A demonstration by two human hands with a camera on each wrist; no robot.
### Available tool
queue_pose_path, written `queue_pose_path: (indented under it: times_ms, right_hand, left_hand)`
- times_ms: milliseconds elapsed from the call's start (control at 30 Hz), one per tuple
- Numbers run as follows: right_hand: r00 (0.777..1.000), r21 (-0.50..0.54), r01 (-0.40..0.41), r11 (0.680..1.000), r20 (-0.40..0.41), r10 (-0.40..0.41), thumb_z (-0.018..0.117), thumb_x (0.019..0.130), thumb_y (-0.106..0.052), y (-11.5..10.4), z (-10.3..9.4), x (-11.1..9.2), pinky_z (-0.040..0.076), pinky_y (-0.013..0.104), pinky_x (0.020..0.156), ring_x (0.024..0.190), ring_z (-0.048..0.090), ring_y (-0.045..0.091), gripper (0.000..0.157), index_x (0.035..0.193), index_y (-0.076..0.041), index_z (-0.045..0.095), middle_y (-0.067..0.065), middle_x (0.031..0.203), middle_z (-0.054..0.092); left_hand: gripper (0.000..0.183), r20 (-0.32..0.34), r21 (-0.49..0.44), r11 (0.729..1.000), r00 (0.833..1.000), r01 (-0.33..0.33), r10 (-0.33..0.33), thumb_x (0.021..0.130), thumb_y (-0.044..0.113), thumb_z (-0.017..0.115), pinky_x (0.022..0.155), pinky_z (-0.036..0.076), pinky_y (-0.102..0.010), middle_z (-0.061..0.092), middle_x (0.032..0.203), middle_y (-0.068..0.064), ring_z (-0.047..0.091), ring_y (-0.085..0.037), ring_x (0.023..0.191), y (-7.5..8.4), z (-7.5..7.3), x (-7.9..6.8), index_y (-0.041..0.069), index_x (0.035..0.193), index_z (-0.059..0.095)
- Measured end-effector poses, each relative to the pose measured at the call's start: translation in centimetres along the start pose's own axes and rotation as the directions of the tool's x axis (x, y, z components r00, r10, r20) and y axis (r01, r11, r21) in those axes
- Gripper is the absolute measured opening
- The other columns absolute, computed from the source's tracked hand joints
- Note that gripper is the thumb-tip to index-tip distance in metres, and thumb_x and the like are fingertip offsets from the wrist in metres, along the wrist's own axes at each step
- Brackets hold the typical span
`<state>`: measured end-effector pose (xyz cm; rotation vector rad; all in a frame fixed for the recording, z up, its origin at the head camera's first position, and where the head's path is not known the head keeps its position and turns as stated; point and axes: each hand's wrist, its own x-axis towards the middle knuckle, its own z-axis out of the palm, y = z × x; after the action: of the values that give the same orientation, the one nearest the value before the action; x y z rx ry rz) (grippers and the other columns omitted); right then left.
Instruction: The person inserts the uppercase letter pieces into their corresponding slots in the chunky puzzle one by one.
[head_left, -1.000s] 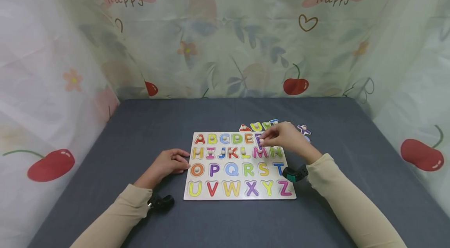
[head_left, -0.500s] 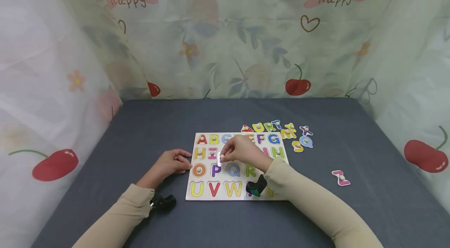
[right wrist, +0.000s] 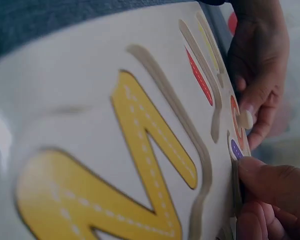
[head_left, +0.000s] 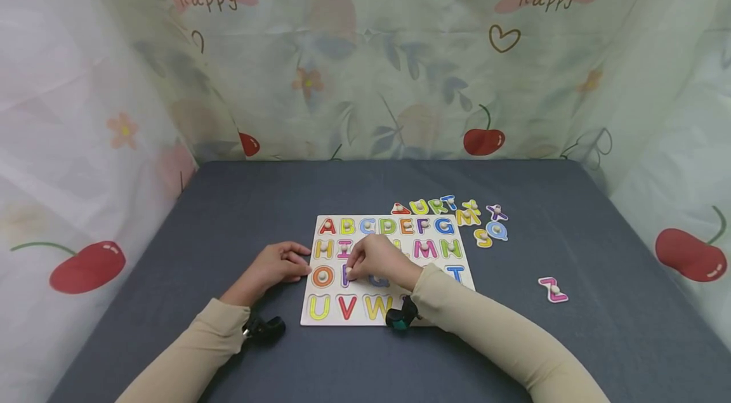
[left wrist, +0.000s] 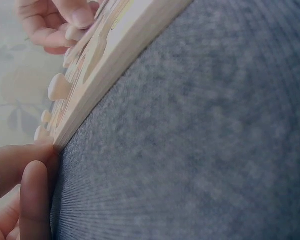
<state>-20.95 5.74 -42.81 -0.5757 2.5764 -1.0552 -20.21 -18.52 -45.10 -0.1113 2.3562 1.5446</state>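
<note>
My right hand (head_left: 381, 258) pinches the purple letter P puzzle piece (head_left: 345, 275) by its knob, over the P recess in the third row of the alphabet board (head_left: 305, 318). In the right wrist view, thumb and fingers close on it near the purple P (right wrist: 236, 150), just past the yellow W recess (right wrist: 140, 115). At the board's left edge, my left hand (head_left: 278, 263) rests with relaxed fingers, its fingertips touching the side. The orange O piece (head_left: 322, 276) sits in the board beside the P. Part of the third and bottom rows hides behind my right arm.
Loose letter pieces lie behind and right of the board, among them a green U (head_left: 419, 207), a blue T (head_left: 448, 202), a purple X (head_left: 497, 212), a blue Q (head_left: 497, 230) and an orange S (head_left: 482, 238). A pink Z (head_left: 553, 289) lies apart at right.
My right hand has come from the board's upper right, leftward and toward me, now with the P piece, lower over the P recess. My left hand has stayed at the edge.
</note>
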Motion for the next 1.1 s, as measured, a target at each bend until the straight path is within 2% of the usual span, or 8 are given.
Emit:
queue_pose_path:
  times_ms: [367,700,867,1100]
  right_hand:
    - [1.000,-0.007,-0.004,1.000,0.016,0.004,0.085,0.072,-0.015,-0.01,0.14,-0.16,0.040,0.019,0.055,0.056,0.051,0.005,0.015,0.070,-0.014,0.071,-0.006,0.059,0.062]
    - [0.995,-0.009,-0.059,0.998,0.086,0.060,0.084,0.075,-0.016,-0.24,-0.24,0.08,0.039,0.021,0.055,0.057,0.050,0.007,0.015,0.073,-0.014,0.069,-0.004,0.061,0.060]
    - [0.994,-0.020,-0.040,0.999,0.097,0.042,0.084,0.075,-0.016,-0.13,-0.22,0.23,0.038,0.021,0.054,0.056,0.049,0.007,0.016,0.076,-0.014,0.068,-0.004,0.062,0.057]
    - [0.993,0.016,-0.042,0.999,0.111,0.040,0.083,0.075,-0.013,-0.05,-0.13,0.22,0.039,0.022,0.055,0.057,0.051,0.007,0.015,0.081,-0.014,0.069,-0.004,0.062,0.060]
  left_hand:
    - [0.044,-0.010,0.017,1.000,1.000,0.000,0.000,0.078,0.010,0.080,0.063,0.055,-0.024,0.068,0.081,-0.003,0.063,-0.010,0.069,-0.17,0.01,0.18,0.000,0.117,0.061]
    - [0.043,-0.003,0.012,1.000,1.000,-0.009,0.009,0.078,0.009,0.079,0.063,0.054,-0.024,0.067,0.080,-0.002,0.063,-0.009,0.069,-0.19,0.11,0.24,0.000,0.117,0.061]
    - [0.043,0.001,0.008,1.000,1.000,-0.010,0.010,0.078,0.009,0.079,0.063,0.055,-0.024,0.068,0.080,-0.002,0.063,-0.009,0.069,-0.28,0.03,0.25,0.000,0.117,0.061]
    - [0.044,0.008,0.003,1.000,1.000,-0.010,0.010,0.079,0.009,0.079,0.064,0.055,-0.024,0.067,0.080,-0.002,0.063,-0.009,0.070,-0.26,-0.06,0.19,-0.001,0.118,0.060]
